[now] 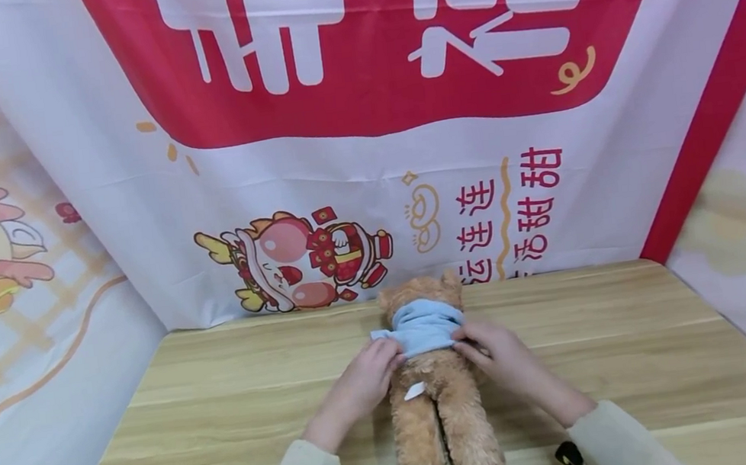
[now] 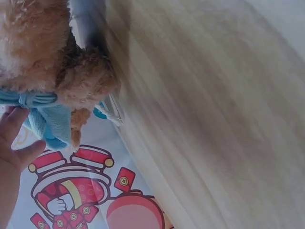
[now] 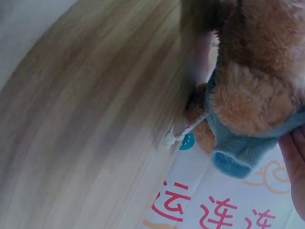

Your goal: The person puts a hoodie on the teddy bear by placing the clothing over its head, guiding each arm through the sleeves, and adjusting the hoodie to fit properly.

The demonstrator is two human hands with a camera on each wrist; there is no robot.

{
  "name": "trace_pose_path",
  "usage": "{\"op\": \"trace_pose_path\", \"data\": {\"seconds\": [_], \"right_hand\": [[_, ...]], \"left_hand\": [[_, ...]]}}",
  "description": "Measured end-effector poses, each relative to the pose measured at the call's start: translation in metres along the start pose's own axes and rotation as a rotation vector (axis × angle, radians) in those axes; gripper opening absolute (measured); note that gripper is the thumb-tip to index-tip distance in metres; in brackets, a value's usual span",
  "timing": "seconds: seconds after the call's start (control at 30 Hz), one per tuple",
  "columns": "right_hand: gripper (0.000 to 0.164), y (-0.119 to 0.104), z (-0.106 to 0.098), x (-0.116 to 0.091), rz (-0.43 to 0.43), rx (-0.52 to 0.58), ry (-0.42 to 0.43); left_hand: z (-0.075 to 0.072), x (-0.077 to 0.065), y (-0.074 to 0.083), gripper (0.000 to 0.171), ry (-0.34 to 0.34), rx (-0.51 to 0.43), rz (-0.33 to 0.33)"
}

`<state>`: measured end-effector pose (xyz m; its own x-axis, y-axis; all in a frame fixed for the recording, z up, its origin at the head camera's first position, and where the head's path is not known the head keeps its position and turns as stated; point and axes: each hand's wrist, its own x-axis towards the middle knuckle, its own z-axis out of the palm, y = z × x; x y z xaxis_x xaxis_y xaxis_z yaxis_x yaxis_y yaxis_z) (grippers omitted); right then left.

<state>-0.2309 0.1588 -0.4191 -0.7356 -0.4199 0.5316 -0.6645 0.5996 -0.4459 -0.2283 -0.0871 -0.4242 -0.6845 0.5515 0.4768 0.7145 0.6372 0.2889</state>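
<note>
A brown plush teddy bear (image 1: pixel 446 423) lies at the table's far side, its head toward the backdrop and its legs toward me. Bunched around its upper body is a small light blue hoodie (image 1: pixel 425 326); a white drawstring (image 3: pixel 188 131) hangs from it in the right wrist view. My left hand (image 1: pixel 368 375) pinches the hoodie's hem at the bear's left edge in the head view. On the opposite edge, my right hand (image 1: pixel 501 356) grips the hem with bent fingers. A white tag (image 1: pixel 415 390) sticks out from the fur below the hem.
The wood-grain table (image 1: pixel 240 401) reaches back to a white and red printed cloth backdrop (image 1: pixel 337 160), close behind the bear's head. Printed cloth walls (image 1: pixel 30 317) stand on both sides. Black straps (image 1: pixel 569 457) show by the sleeves.
</note>
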Motion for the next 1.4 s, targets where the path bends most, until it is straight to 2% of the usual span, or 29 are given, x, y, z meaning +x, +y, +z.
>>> {"op": "trace_pose_path", "data": {"seconds": [0.1, 0.17, 0.23, 0.33, 0.4, 0.5, 0.57, 0.67, 0.73, 0.83, 0.97, 1.1, 1.23, 1.3, 1.4], "right_hand": [[0.010, 0.003, -0.001, -0.003, -0.012, 0.045, -0.008], [0.011, 0.003, -0.002, -0.004, -0.025, 0.058, -0.013], [0.011, 0.004, -0.001, -0.006, -0.050, 0.070, -0.007], [0.006, 0.004, 0.002, -0.007, -0.177, 0.076, 0.033], [0.002, 0.004, 0.005, -0.007, -0.309, 0.077, 0.068], [0.005, 0.002, 0.008, -0.007, -0.501, 0.024, 0.114], [0.003, 0.001, 0.008, -0.007, -0.570, -0.031, 0.132], [0.008, -0.001, 0.006, -0.008, -0.605, -0.096, 0.133], [0.011, -0.001, 0.004, -0.010, -0.570, -0.089, 0.099], [0.013, -0.001, 0.001, -0.013, -0.465, 0.005, 0.062], [0.022, 0.002, -0.002, -0.016, -0.299, 0.155, 0.083], [0.029, 0.007, -0.005, -0.017, -0.134, 0.089, 0.137], [0.028, 0.013, -0.009, -0.022, 0.048, -0.056, 0.108], [0.024, 0.017, -0.009, -0.025, 0.091, -0.072, 0.078], [0.020, 0.020, -0.007, -0.029, 0.065, -0.018, 0.049]], "left_hand": [[-0.003, -0.002, 0.004, 0.020, -0.078, -0.016, -0.068], [-0.004, -0.002, 0.007, 0.031, -0.118, 0.040, -0.103], [-0.003, -0.002, 0.011, 0.041, -0.126, 0.130, -0.114], [0.001, -0.002, 0.016, 0.040, -0.071, 0.236, -0.116], [0.004, -0.003, 0.017, 0.036, -0.016, 0.254, -0.121], [0.007, -0.005, 0.018, 0.030, 0.047, 0.241, -0.132], [0.008, -0.006, 0.017, 0.027, 0.061, 0.227, -0.133], [0.007, -0.007, 0.018, 0.027, 0.063, 0.222, -0.128], [0.007, -0.007, 0.017, 0.033, 0.058, 0.213, -0.124], [0.006, -0.007, 0.018, 0.047, 0.038, 0.187, -0.138], [0.005, -0.008, 0.017, 0.056, 0.000, 0.156, -0.172], [0.005, -0.008, 0.017, 0.056, -0.019, 0.144, -0.182], [0.005, -0.009, 0.017, 0.055, -0.024, 0.138, -0.187], [0.005, -0.010, 0.016, 0.056, -0.021, 0.140, -0.188], [0.005, -0.011, 0.016, 0.059, -0.014, 0.138, -0.193]]}}
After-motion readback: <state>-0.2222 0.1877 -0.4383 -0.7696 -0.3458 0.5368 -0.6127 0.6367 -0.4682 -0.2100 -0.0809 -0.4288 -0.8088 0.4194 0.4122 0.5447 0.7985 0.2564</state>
